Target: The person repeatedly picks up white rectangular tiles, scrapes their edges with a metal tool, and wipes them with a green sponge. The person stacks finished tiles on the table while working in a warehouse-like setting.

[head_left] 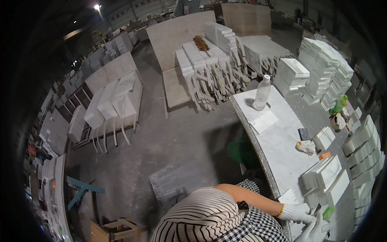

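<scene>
At the near end of the stone worktop (278,141), both white-gloved hands meet beside stacked white tiles (324,173): left hand (296,212) curled, its hold unclear, right hand (313,230) loosely open, fingers raised.

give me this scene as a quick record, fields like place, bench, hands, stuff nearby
place: stone workshop, grey dusty floor
bench: long pale stone worktop
left hand: white glove, at the near end of the bench
right hand: white glove, low by the frame edge; grip unclear
on bench: clear plastic bottle, upright; crumpled rag; stack of white tiles
beyond: stacked white tiles
</scene>
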Action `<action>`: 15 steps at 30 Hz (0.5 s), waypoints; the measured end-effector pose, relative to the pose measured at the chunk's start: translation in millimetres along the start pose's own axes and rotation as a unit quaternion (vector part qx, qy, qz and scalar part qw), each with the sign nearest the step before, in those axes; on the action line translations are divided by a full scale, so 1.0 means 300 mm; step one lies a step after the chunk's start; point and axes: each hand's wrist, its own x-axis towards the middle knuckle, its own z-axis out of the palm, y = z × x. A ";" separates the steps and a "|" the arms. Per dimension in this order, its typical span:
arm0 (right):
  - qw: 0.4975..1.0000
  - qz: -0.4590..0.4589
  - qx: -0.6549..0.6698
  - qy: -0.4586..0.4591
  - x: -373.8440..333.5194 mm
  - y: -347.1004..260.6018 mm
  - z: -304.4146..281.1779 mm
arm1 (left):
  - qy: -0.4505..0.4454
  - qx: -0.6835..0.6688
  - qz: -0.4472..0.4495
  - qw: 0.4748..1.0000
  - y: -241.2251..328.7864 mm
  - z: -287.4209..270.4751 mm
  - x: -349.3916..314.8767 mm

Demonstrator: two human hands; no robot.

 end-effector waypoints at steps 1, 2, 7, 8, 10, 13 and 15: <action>0.996 0.063 0.065 0.021 0.000 -0.021 0.039 | 0.010 -0.003 0.025 1.000 -0.017 -0.010 0.005; 0.983 0.128 0.125 0.044 -0.018 -0.029 0.071 | 0.016 -0.009 0.048 0.999 -0.029 -0.016 0.009; 0.893 0.284 0.349 -0.030 -0.117 -0.118 0.052 | -0.010 0.053 -0.011 0.998 0.008 -0.048 -0.020; 0.885 0.279 0.370 -0.038 -0.105 -0.123 0.054 | -0.041 -0.002 -0.011 0.999 0.025 -0.052 -0.023; 0.875 0.296 0.380 -0.045 -0.102 -0.117 0.054 | -0.068 -0.074 -0.024 0.995 0.070 -0.055 -0.049; 0.901 0.274 0.334 -0.029 -0.161 -0.030 0.092 | -0.071 -0.063 -0.065 0.993 0.075 -0.035 -0.042; 0.878 0.292 0.376 -0.039 -0.187 -0.037 0.071 | -0.030 -0.063 -0.018 0.997 0.064 0.004 -0.046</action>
